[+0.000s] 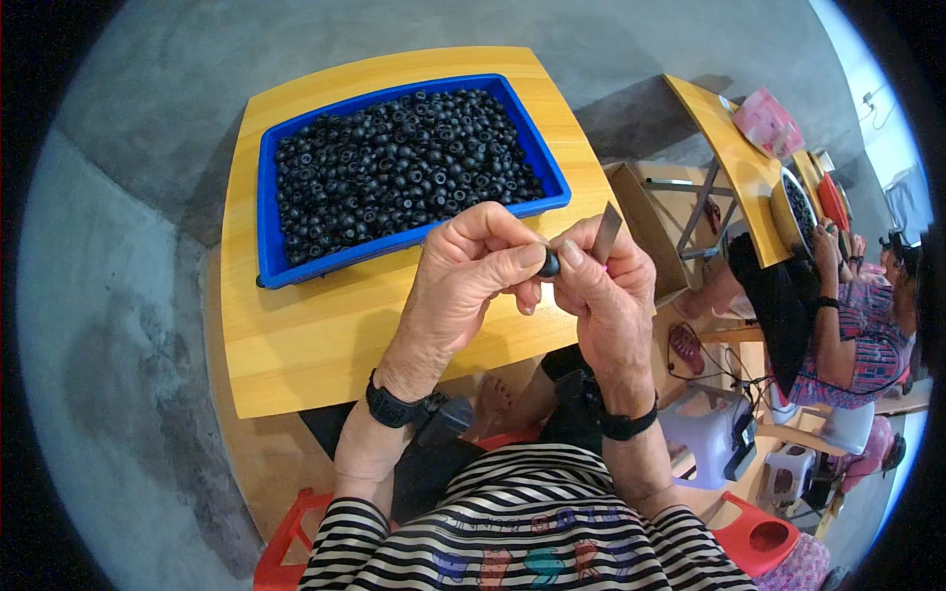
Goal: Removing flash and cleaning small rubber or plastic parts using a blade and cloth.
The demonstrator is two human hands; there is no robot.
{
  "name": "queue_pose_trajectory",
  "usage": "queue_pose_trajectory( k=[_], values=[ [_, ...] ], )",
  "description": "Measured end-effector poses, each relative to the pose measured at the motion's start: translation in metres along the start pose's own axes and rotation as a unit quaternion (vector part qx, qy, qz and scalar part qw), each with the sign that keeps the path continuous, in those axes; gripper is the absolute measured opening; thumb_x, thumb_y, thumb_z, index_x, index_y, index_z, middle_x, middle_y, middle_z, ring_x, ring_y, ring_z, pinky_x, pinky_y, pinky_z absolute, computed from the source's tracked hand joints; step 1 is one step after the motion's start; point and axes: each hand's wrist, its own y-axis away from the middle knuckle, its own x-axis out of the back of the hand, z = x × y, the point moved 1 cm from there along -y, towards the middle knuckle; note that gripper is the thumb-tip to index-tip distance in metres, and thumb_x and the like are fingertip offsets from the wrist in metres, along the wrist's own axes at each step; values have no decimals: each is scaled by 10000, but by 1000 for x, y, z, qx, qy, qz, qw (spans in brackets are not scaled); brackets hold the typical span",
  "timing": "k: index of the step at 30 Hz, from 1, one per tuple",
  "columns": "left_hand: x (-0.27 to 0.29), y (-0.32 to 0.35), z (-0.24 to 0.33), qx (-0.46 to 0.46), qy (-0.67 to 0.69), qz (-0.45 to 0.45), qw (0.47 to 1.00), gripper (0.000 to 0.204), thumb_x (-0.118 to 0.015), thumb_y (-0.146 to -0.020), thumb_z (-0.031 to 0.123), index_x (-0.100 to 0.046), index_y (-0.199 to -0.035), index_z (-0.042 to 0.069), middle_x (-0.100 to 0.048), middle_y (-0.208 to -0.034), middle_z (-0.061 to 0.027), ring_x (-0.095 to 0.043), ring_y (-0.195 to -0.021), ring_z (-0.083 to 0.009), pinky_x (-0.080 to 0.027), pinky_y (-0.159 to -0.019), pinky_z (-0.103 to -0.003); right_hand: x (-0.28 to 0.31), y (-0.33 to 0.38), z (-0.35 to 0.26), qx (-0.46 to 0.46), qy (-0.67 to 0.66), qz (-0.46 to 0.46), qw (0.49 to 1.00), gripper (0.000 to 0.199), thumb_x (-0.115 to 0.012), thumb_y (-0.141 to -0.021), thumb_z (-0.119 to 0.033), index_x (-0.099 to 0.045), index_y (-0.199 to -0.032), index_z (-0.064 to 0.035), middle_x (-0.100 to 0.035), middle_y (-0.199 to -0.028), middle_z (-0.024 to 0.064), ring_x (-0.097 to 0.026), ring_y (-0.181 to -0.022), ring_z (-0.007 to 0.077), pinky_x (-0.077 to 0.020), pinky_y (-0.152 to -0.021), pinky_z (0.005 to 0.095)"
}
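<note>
My left hand [463,276] pinches a small black ring [549,263] between thumb and forefinger, just off the near edge of the table [296,345]. My right hand [606,295] meets it there, fingertips touching the same ring, and is also closed around a thin flat grey blade [606,233] that sticks up above the knuckles. Both hands are clenched around what they hold, and they press together over the table's near right corner.

A blue tray [268,231] sits toward the far edge of the table, heaped with black rings [394,167] of the same kind. It lies just beyond my hands, apart from them.

To my right stands an open cardboard box [645,231], beside the table's right edge. Farther right another person [852,325] sits at a second yellow table [734,158], hands near a dark bowl [793,212].
</note>
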Motion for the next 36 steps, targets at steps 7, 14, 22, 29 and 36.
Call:
queue_pose_trajectory(
  k=[7, 14, 22, 29, 36],
  values=[
    [2, -2, -6, 17, -16, 38, 999, 54, -628, -820, 59, -587, -826, 25, -624, -713, -57, -582, -560, -94, -485, -504, -204, -5, 1, 4, -23, 14, 48, 998, 134, -570, -874, -141, -556, -927, -19, -479, -662, -51, -351, -518, 4, -270, -460, 155],
    [6, -7, -13, 28, -123, 39, 991, 104, -648, -818, 100, -592, -850, 18, -620, -693, -42, -588, -585, -79, -491, -537, -191, 16, 3, 14, 15, 148, 23, 989, 146, -615, -829, -79, -565, -948, -10, -517, -711, -40, -429, -606, 17, -356, -529, 171],
    [41, -11, 27, -219, -575, 188, 765, 78, -672, -747, 62, -626, -773, 4, -613, -697, -59, -578, -569, -125, -445, -507, -242, 145, 12, 5, -33, 211, 214, 953, 152, -580, -849, -110, -599, -986, -46, -555, -702, -42, -396, -507, -5, -277, -433, 145],
    [72, -4, 38, -185, -749, 208, 601, 157, -593, -764, 49, -629, -912, 8, -621, -914, -127, -596, -829, -278, -469, -720, -334, 244, -9, 42, -84, 335, 243, 906, 282, -566, -858, -141, -545, -1109, -14, -595, -779, 4, -411, -544, 14, -296, -456, 157],
    [80, -3, 35, -124, -762, 214, 598, 182, -623, -748, 85, -639, -906, -4, -613, -871, -142, -601, -781, -296, -467, -685, -361, 160, 2, 15, -118, 208, 156, 958, 272, -547, -871, -120, -546, -1113, 5, -613, -793, 12, -336, -445, 0, -237, -384, 148]
  ],
)
